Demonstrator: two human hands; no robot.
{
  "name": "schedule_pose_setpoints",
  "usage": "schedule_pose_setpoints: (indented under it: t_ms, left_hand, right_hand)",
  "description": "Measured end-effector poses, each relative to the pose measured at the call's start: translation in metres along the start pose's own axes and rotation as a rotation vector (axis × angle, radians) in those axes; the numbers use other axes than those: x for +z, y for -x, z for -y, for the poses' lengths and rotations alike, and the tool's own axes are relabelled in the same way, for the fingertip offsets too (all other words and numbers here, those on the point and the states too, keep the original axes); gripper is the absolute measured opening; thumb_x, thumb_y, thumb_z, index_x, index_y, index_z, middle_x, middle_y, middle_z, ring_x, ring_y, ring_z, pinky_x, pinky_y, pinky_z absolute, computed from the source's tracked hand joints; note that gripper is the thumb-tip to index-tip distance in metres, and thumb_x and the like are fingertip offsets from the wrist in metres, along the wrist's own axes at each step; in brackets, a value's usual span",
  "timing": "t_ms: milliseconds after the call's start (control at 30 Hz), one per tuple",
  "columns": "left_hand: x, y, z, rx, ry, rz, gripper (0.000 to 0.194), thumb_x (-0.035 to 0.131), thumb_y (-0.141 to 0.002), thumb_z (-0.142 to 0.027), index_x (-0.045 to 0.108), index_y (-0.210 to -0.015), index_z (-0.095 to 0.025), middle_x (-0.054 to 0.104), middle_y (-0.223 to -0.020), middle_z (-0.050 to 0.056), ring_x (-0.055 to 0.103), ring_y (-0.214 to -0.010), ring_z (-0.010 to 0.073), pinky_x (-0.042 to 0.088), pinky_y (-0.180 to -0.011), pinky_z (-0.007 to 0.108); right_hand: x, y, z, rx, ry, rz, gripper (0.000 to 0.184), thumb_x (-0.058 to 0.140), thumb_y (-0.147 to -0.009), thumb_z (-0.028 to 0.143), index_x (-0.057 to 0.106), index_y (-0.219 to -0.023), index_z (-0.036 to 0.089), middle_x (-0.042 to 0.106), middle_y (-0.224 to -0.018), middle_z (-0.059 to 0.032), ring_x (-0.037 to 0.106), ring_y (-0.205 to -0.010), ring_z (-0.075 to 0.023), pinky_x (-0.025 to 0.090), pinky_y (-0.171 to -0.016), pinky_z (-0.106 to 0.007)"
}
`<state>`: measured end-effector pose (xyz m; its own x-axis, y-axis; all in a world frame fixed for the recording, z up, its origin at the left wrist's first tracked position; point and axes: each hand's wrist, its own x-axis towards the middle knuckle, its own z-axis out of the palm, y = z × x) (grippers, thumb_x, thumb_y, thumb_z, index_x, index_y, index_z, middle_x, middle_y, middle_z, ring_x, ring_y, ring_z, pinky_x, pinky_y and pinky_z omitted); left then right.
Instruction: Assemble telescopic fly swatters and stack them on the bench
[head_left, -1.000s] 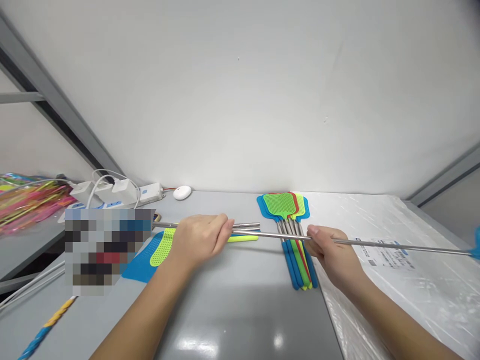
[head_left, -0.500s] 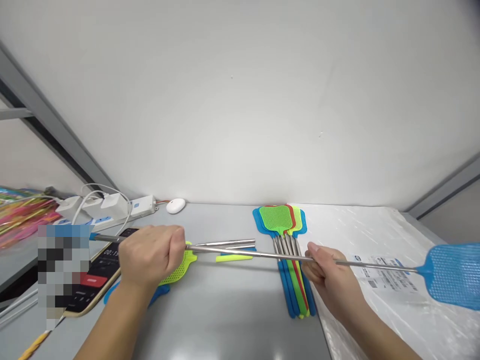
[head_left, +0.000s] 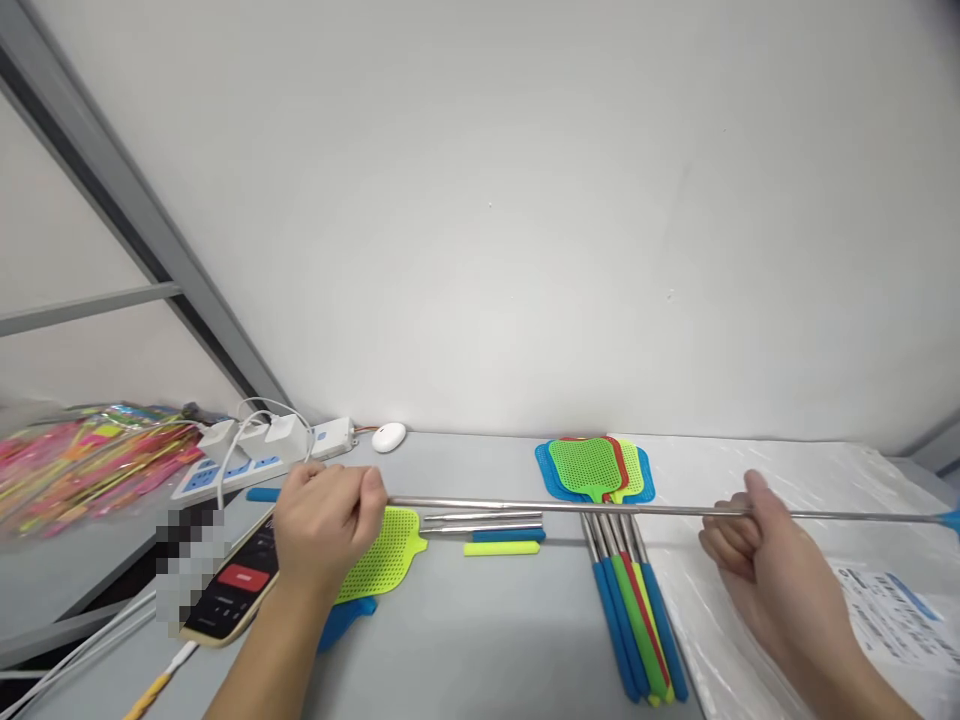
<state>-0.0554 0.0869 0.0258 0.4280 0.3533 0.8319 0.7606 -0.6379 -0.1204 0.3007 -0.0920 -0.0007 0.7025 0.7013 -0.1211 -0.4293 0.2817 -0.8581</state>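
Note:
A blue fly swatter [head_left: 525, 506] with a long metal rod is held level across the view. My left hand [head_left: 330, 525] is closed round the rod close to its blue handle. Farther right, my right hand [head_left: 765, 560] pinches the same rod; the blue head is mostly cut off at the right edge. Below the rod lies a stack of fly swatters [head_left: 630, 590] with blue, green, red and yellow parts. Beside my left hand rests a yellow-green swatter head [head_left: 386, 555] over a blue one [head_left: 345, 622]. Metal rods [head_left: 484, 520] and a yellow handle [head_left: 501, 548] lie between.
At left are a phone [head_left: 232, 585], a power strip [head_left: 225, 475] with chargers and cables, and a bag of colourful swatters [head_left: 90, 460]. A small white round device [head_left: 388, 437] sits near the wall. White plastic packaging [head_left: 720, 640] with a label covers the right side.
My right hand has moved right along with the swatter, whose blue head is now nearly out of view. My hands are farther apart. The camera view has turned left.

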Motion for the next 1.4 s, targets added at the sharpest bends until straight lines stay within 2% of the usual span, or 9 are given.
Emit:
schedule_pose_setpoints:
  t_ms: [167, 300, 433, 567, 700, 833, 1133, 1267, 1400]
  left_hand:
    - [-0.003, 0.003, 0.011, -0.21, -0.055, 0.048, 0.036, 0.046, -0.091, -0.024, 0.051, -0.056, -0.021, 0.05, -0.049, -0.001, 0.05, -0.057, 0.016, 0.039, -0.067, 0.03]
    - [-0.01, 0.005, 0.018, -0.414, -0.091, 0.014, 0.034, 0.043, -0.093, -0.031, 0.062, -0.066, -0.021, 0.053, -0.049, 0.001, 0.052, -0.058, 0.0186, 0.033, -0.057, 0.028]
    - [-0.007, 0.004, 0.012, -0.458, -0.034, 0.102, 0.033, 0.041, -0.094, -0.032, 0.066, -0.076, -0.021, 0.057, -0.05, 0.0, 0.053, -0.052, 0.0168, 0.029, -0.054, 0.027]
    - [0.0, 0.001, -0.013, -0.431, -0.011, 0.219, 0.033, 0.036, -0.096, -0.031, 0.062, -0.079, -0.021, 0.054, -0.049, -0.002, 0.052, -0.048, 0.0156, 0.027, -0.054, 0.026]
    - [0.004, 0.002, -0.045, -0.348, 0.058, 0.339, 0.035, 0.032, -0.097, -0.03, 0.058, -0.075, -0.021, 0.052, -0.047, -0.003, 0.05, -0.045, 0.0146, 0.023, -0.052, 0.026]
    - [0.003, 0.005, -0.065, -0.317, 0.083, 0.346, 0.039, 0.029, -0.098, -0.031, 0.056, -0.074, -0.021, 0.051, -0.045, -0.003, 0.049, -0.043, 0.0133, 0.02, -0.05, 0.027]
    - [0.004, 0.009, -0.078, -0.227, 0.033, 0.36, 0.04, 0.032, -0.097, -0.033, 0.05, -0.064, -0.02, 0.044, -0.043, -0.003, 0.036, -0.039, 0.0116, 0.016, -0.048, 0.026]
    - [0.007, 0.009, -0.083, -0.159, 0.051, 0.338, 0.042, 0.035, -0.096, -0.034, 0.044, -0.058, -0.019, 0.037, -0.041, -0.004, 0.029, -0.039, 0.0098, 0.014, -0.047, 0.026]
    - [0.007, 0.008, -0.082, -0.142, 0.08, 0.275, 0.041, 0.038, -0.095, -0.032, 0.04, -0.056, -0.018, 0.034, -0.041, -0.005, 0.026, -0.04, 0.009, 0.016, -0.048, 0.026]
  right_hand:
    - [0.001, -0.004, 0.004, -0.151, 0.015, -0.029, 0.059, 0.043, -0.092, 0.061, 0.031, -0.05, 0.021, 0.024, -0.05, 0.0048, 0.023, -0.046, -0.0097, 0.017, -0.044, -0.03]
    - [0.006, -0.004, -0.001, -0.146, 0.054, -0.042, 0.053, 0.046, -0.093, 0.05, 0.033, -0.05, 0.021, 0.027, -0.051, 0.0045, 0.023, -0.046, -0.0095, 0.018, -0.044, -0.03]
    - [0.009, -0.001, 0.004, -0.188, 0.04, -0.064, 0.045, 0.051, -0.092, 0.04, 0.033, -0.055, 0.022, 0.025, -0.053, 0.0062, 0.021, -0.048, -0.0095, 0.018, -0.044, -0.029]
    - [0.013, 0.009, 0.014, -0.246, 0.07, -0.12, 0.041, 0.052, -0.091, 0.034, 0.032, -0.058, 0.022, 0.024, -0.056, 0.0067, 0.021, -0.05, -0.0098, 0.018, -0.044, -0.028]
    - [0.019, 0.024, 0.01, -0.204, 0.133, -0.081, 0.043, 0.049, -0.094, 0.037, 0.029, -0.058, 0.022, 0.024, -0.056, 0.0063, 0.023, -0.051, -0.0098, 0.02, -0.046, -0.029]
    - [0.022, 0.03, 0.004, -0.206, 0.185, -0.079, 0.044, 0.047, -0.094, 0.04, 0.029, -0.058, 0.022, 0.024, -0.056, 0.006, 0.024, -0.051, -0.0101, 0.02, -0.047, -0.03]
    - [0.022, 0.026, -0.002, -0.156, 0.128, -0.03, 0.05, 0.041, -0.094, 0.04, 0.034, -0.049, 0.02, 0.029, -0.049, 0.004, 0.027, -0.046, -0.0094, 0.02, -0.045, -0.029]
    - [0.016, 0.021, 0.006, -0.196, 0.208, 0.021, 0.049, 0.041, -0.092, 0.043, 0.055, -0.052, 0.019, 0.039, -0.047, 0.001, 0.033, -0.045, -0.0105, 0.024, -0.043, -0.028]
    - [0.005, 0.011, 0.028, -0.329, 0.166, -0.074, 0.061, 0.031, -0.093, 0.054, 0.068, -0.066, 0.015, 0.041, -0.043, -0.0014, 0.036, -0.044, -0.0132, 0.027, -0.043, -0.03]
